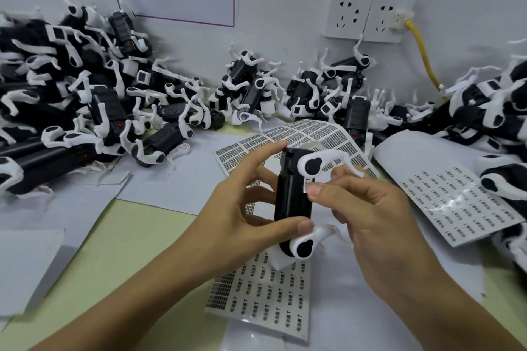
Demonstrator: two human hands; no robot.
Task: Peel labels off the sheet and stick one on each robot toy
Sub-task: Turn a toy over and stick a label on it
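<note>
I observe a workbench [119, 236] whose rear half, across the upper part of the frame, is banked with heaps of black-and-white robot toys [71, 100]. I judge they are piled against the wall so the centre remains free as a working area; I cannot tell which heaps are labelled.

A partly used label sheet [313, 134] lies at centre frame, directly behind the hands. A second sheet [462, 196] lies at right, with a third [265, 296] at lower centre. All sit within easy reach, presumably so a label can be taken without setting the toy down.

The toy in hand [293, 194] is held upright at centre frame, above the sheets, its long black body turned so one flank faces me. I judge this presents a flat surface for sticking.

My left hand [242, 208] clamps the toy lengthwise, index fingertip on the top end and thumb under the lower end, which steadies it against pressure from the side.

My right hand [368, 222] comes in from the right, thumb and fingers closed together on a small white label [309, 184], whose edge lies against the toy's flank just below the upper white leg. Whether it has adhered I cannot tell.
</note>
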